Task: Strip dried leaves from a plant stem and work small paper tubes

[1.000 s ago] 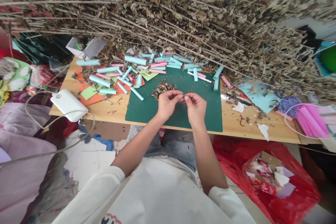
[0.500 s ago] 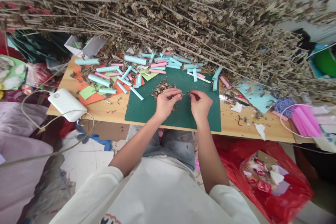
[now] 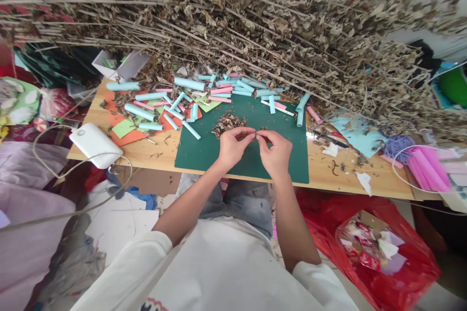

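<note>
Over the green mat, my left hand and my right hand meet at the fingertips. Both are closed in a pinch. Something small and dark, like a bit of dried leaf, shows at the fingertips, too small to make out well. A pile of crumbled dry leaves lies on the mat just behind my left hand. Blue paper tubes and pink ones are scattered along the mat's back and left side.
Bundled dried stalks stretch across the back. A white power bank with a cable lies at the table's left. To the right are a black pen, blue paper and a red bag below the edge.
My right hand has moved left and my left hand slightly right, so the gap between their fingertips has closed. The view has shifted slightly.
</note>
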`<state>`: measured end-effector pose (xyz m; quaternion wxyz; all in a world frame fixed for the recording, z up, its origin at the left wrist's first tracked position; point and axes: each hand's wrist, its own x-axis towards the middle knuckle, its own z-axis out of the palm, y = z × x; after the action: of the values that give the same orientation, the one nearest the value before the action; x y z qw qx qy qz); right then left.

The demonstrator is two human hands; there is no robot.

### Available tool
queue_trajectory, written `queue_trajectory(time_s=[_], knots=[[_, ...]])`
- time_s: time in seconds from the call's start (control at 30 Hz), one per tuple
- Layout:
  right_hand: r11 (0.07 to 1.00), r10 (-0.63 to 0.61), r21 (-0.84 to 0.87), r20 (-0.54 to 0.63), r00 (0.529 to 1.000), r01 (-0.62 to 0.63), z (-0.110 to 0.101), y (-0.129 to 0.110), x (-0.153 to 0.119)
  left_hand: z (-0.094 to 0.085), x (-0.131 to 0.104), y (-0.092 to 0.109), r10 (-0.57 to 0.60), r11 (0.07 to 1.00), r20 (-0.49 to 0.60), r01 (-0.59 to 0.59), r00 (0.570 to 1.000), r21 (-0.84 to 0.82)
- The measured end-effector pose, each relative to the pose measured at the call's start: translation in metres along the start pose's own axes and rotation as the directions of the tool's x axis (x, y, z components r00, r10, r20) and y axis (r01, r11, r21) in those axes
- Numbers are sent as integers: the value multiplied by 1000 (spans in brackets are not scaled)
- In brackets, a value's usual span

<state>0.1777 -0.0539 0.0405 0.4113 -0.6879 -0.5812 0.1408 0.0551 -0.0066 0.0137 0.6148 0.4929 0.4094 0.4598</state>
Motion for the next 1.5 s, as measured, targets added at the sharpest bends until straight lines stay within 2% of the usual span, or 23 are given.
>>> queue_trajectory(time_s=[0.1, 0.17, 0.27, 0.3, 0.37, 0.47, 0.63, 0.77, 0.9, 1.03, 1.23, 1.33, 1.5], knots=[[996, -23, -81, -30, 999, 20, 7, 1, -1, 0, -4, 6, 126, 972, 18, -127, 992, 199], [998, 70, 5, -37, 997, -70, 12, 4, -1, 0, -5, 8, 186, 945, 34, -189, 982, 268], [932, 261, 264, -16, 965, -248, 16, 14, 4, 2, -3, 5, 124, 975, 4, -123, 992, 184], [907, 299, 320, -34, 954, -273, 16, 18, 7, 2, -2, 3, 82, 989, -14, -79, 997, 127], [904, 325, 330, -113, 939, -273, 14, 25, 11, 2, 1, 0, 18, 999, -44, -17, 999, 31], [950, 287, 185, -186, 940, -253, 8, 35, 17, 2, 5, -4, 2, 1000, -68, -3, 998, -6], [982, 171, -55, -127, 977, -179, 3, 45, 22, 2, 6, -7, 20, 999, -49, -18, 999, 44], [991, 114, -53, -154, 982, -124, -4, 37, 17, 1, 6, -8, 47, 995, -26, -45, 999, 84], [998, 50, -17, -109, 993, -52, -9, 23, 10, 1, 7, -5, 48, 993, 7, -48, 999, 104], [988, -17, -154, -113, 993, -1, -5, 28, 9, 4, 7, -2, 61, 988, 11, -62, 998, 145], [955, -34, -296, -117, 993, -2, -7, 37, 8, 5, 5, -5, 101, 970, 42, -107, 994, 219], [969, -47, -246, -74, 996, 27, -13, 28, 6, 5, 4, -6, 123, 962, 53, -132, 991, 240], [999, -44, 29, 37, 998, 43, -18, 9, 0, 5, 2, -1, 147, 941, 93, -169, 985, 293]])
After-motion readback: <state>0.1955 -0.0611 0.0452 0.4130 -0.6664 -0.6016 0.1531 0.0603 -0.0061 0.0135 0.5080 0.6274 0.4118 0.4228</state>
